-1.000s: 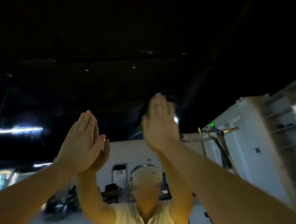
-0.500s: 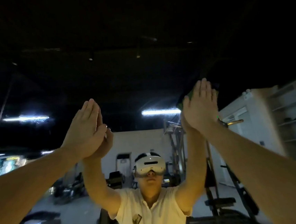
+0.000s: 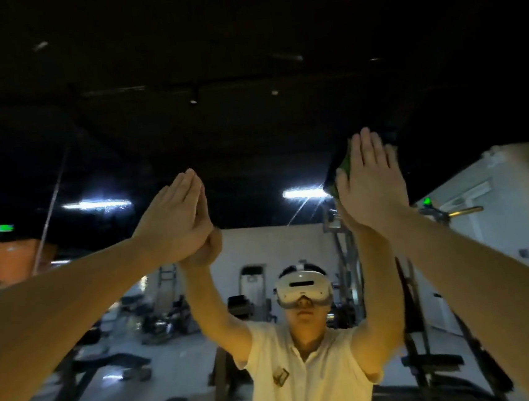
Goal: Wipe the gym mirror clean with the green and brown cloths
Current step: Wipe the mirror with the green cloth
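The gym mirror (image 3: 250,130) fills the whole view and reflects a person with both arms raised. My right hand (image 3: 370,183) presses flat against the glass at upper right with straight fingers. A strip of the green cloth (image 3: 344,168) shows along its left edge, between the palm and the mirror. My left hand (image 3: 174,220) lies flat on the glass at centre left, fingers straight and together, meeting its own reflection. No brown cloth shows under it; anything beneath the palm is hidden.
The reflection shows a dark ceiling with strip lights (image 3: 97,204), a weight bench (image 3: 107,364) at lower left, a rack frame (image 3: 346,257) behind the person, and a white wall unit (image 3: 500,210) at the right.
My right hand with the green cloth has slid to the right and slightly up across the glass. My left hand has stayed at about the same spot. The camera has tilted a little.
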